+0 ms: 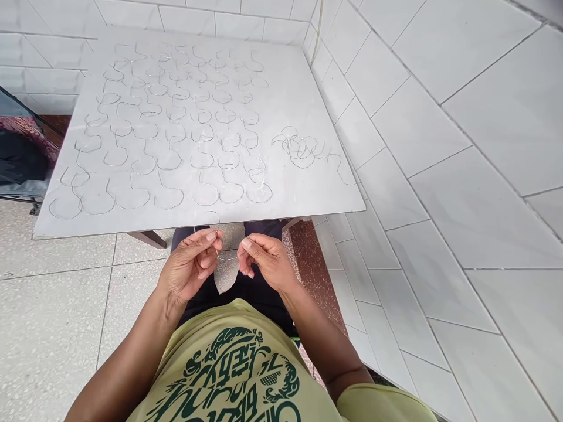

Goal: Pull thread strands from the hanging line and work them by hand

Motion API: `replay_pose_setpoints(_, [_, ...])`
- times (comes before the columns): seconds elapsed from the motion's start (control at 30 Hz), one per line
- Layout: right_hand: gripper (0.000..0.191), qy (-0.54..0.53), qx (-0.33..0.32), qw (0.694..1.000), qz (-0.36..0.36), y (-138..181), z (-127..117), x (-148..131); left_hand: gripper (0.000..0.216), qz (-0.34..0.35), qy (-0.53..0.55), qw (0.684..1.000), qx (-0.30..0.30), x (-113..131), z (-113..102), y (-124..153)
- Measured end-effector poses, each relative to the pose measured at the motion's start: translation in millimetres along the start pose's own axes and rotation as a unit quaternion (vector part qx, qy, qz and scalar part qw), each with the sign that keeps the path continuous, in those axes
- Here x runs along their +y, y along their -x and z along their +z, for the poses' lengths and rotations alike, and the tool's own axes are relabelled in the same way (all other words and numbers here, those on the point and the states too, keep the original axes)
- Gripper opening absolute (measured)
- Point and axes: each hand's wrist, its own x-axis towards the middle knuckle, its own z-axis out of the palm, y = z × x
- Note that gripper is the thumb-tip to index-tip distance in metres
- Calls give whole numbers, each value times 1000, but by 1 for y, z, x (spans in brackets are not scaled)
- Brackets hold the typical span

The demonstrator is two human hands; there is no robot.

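Note:
My left hand [193, 264] and my right hand [264, 261] are held close together just below the near edge of a white board [290, 105]. Both pinch a thin curved piece of wire [225, 256] that spans between their fingertips. On the board lie several rows of bent S-shaped wire hooks [171, 135], laid out side by side. A loose tangle of wire pieces [303, 149] rests on the board's right part.
The board sits on a low stand with legs [147, 237] over a speckled floor [57, 310]. A white tiled wall [440, 146] runs along the right side. A dark object [21, 152] stands at the far left.

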Motion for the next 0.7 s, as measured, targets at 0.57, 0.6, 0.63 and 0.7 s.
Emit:
replay_pose_setpoints(0.57, [27, 58, -75, 993, -70, 10, 12, -12, 18, -35, 67, 997, -14, -19, -1, -5])
replay_pose_setpoints(0.6, [26, 65, -59, 993, -80, 10, 12, -13, 17, -40, 82, 996, -23, -20, -1, -4])
replay_pose_setpoints(0.63, [26, 71, -40, 993, -85, 9, 10, -14, 16, -46, 95, 994, -31, -20, -1, -3])
replay_pose_setpoints(0.7, [31, 72, 25, 993, -90, 3, 5, -12, 13, -54, 120, 990, -45, -21, 0, 1])
